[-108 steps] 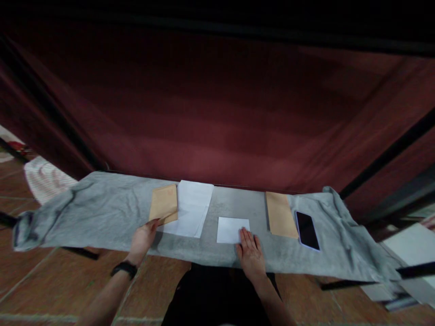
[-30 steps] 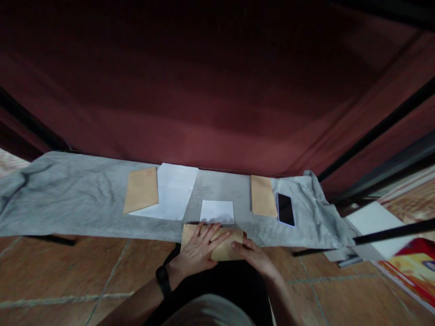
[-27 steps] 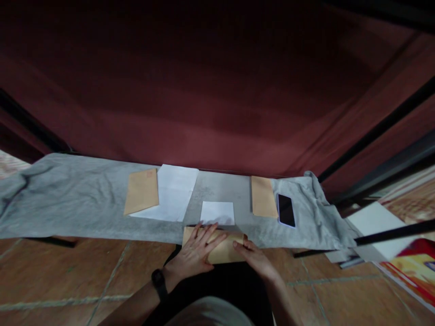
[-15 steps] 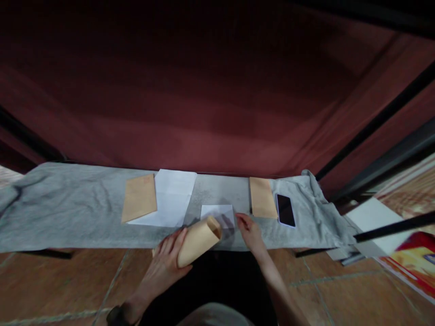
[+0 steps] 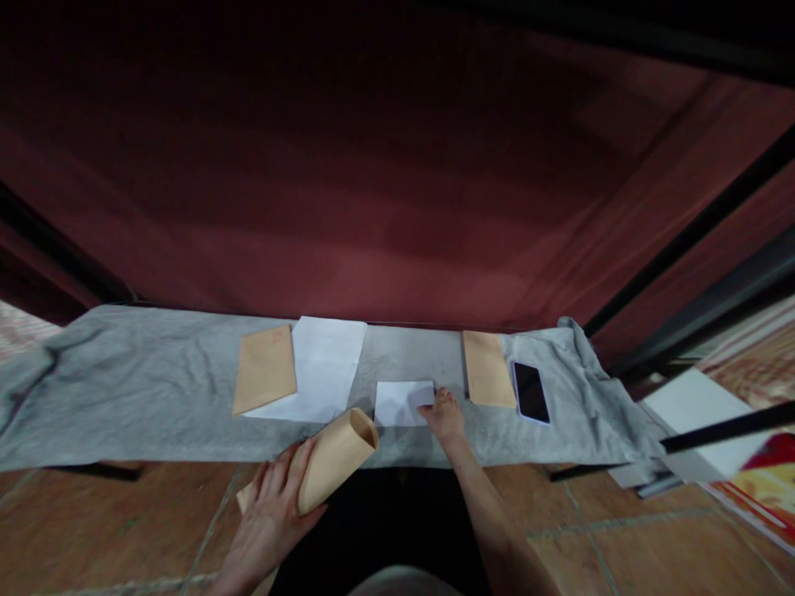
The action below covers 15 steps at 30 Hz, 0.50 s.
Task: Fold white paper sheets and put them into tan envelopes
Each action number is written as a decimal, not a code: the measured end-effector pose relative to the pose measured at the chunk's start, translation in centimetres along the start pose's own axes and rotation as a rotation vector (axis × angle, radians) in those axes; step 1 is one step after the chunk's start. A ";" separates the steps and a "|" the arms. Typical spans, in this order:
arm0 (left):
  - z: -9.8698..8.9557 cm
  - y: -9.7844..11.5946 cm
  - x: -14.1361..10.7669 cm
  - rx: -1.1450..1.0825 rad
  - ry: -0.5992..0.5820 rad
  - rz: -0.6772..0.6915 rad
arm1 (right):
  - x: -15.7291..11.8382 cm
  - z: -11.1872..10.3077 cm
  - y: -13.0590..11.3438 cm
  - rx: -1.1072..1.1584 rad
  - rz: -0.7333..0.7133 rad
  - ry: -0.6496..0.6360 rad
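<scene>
My left hand (image 5: 270, 501) is wrapped round a brown paper envelope (image 5: 339, 459), bowed so that its mouth gapes toward the right. The envelope is tilted above the near edge of the cloth-covered surface. In front of me a small folded white paper (image 5: 401, 401) lies flat on the grey cloth (image 5: 410, 348). My right hand (image 5: 445, 414) is at the right edge of this paper, thumb over it and fingers curled by its corner. The undersides of the fingers are hidden.
Larger white sheets (image 5: 329, 364) lie at the left, partly under another brown envelope (image 5: 267, 368). To the right are brown envelopes (image 5: 489, 368) and a phone (image 5: 531, 393). A dark red panel (image 5: 373, 207) rises behind the surface. Black bars (image 5: 733, 426) stand at the right.
My right hand has moved onto the right edge of the small white paper. My left hand has drawn the bowed envelope left and down, uncovering more of that paper.
</scene>
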<state>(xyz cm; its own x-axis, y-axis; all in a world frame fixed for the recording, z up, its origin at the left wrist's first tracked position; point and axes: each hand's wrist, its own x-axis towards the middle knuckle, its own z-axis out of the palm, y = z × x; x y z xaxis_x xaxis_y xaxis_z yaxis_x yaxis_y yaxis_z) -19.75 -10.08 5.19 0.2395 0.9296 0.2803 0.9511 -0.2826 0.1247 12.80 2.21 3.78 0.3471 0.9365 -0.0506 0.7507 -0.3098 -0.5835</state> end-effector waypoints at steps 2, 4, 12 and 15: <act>0.1 -0.1 0.2 -0.002 -0.004 -0.004 | 0.1 0.1 0.2 0.056 -0.009 0.011; 0.3 -0.1 0.4 -0.002 -0.008 -0.011 | 0.0 0.0 0.5 0.133 -0.032 0.022; 1.0 0.0 0.6 -0.015 -0.023 -0.040 | -0.7 -2.3 1.6 0.545 -0.139 0.040; 1.0 0.2 0.8 -0.032 -0.022 -0.046 | -1.8 -3.4 1.5 0.705 -0.189 0.018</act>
<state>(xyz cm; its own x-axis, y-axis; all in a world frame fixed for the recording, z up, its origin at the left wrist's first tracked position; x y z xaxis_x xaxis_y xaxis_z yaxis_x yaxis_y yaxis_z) -19.19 -9.10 4.46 0.2002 0.9465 0.2530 0.9545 -0.2467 0.1676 15.24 -0.49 5.77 0.2614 0.9587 0.1121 0.2603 0.0418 -0.9646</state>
